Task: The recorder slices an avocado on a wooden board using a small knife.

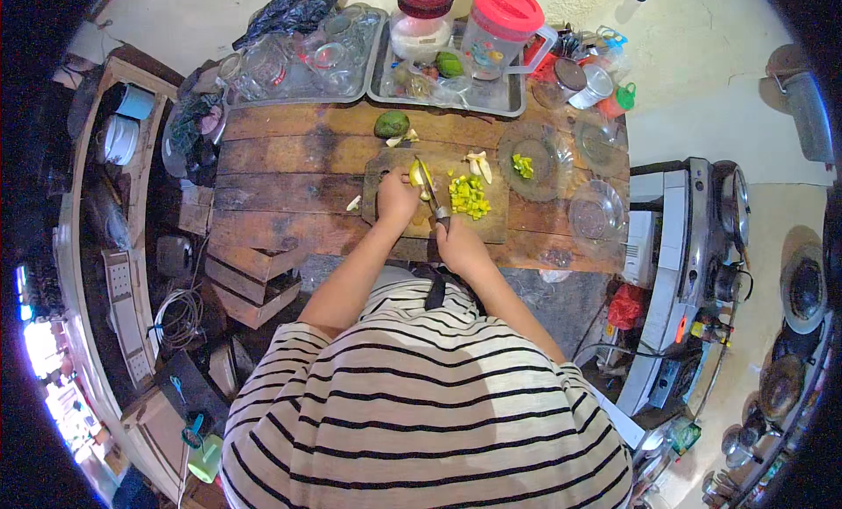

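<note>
My left hand holds a piece of yellow-green fruit at the left part of a wooden cutting board. In my right hand is a kitchen knife, its blade against the right side of that piece. Diced yellow-green fruit lies in a heap on the board, right of the knife. Pale offcuts rest above the heap. A whole green fruit, perhaps a mango, sits behind the board beside more pale offcuts. A glass plate to the right bears a few cubes.
Two metal trays stand at the back; the left one holds glassware, the right one jars, a bag and a red-lidded pitcher. More glass plates lie at the right edge. A gas stove stands right of the wooden table.
</note>
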A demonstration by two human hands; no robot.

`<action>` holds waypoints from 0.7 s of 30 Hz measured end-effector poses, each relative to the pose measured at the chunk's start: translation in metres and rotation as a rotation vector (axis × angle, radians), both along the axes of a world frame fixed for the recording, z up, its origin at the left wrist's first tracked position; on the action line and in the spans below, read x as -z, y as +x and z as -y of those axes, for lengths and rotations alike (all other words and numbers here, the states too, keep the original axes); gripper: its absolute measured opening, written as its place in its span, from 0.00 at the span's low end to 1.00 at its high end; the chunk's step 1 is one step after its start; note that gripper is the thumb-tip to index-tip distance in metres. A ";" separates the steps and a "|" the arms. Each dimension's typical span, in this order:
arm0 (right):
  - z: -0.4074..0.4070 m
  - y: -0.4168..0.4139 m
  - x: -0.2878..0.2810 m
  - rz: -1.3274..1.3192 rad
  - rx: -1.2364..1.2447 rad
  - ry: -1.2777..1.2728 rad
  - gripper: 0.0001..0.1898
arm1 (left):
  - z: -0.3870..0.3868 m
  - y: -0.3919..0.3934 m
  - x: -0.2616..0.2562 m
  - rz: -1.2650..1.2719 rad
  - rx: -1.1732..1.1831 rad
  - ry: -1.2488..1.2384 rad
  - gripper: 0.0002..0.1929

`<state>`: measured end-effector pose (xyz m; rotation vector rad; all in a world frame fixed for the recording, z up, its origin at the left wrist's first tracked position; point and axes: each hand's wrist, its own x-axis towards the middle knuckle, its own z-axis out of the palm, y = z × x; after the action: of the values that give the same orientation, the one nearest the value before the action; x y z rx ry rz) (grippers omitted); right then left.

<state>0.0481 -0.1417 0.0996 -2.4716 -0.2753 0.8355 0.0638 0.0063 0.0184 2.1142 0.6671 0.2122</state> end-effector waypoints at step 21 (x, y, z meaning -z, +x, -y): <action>0.004 0.005 -0.010 0.058 -0.081 0.006 0.19 | 0.008 -0.008 0.001 0.071 0.053 -0.011 0.18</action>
<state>0.0531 -0.1459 0.1095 -2.4958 -0.3997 0.7959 0.0559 -0.0021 0.0177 2.1015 0.5685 0.2520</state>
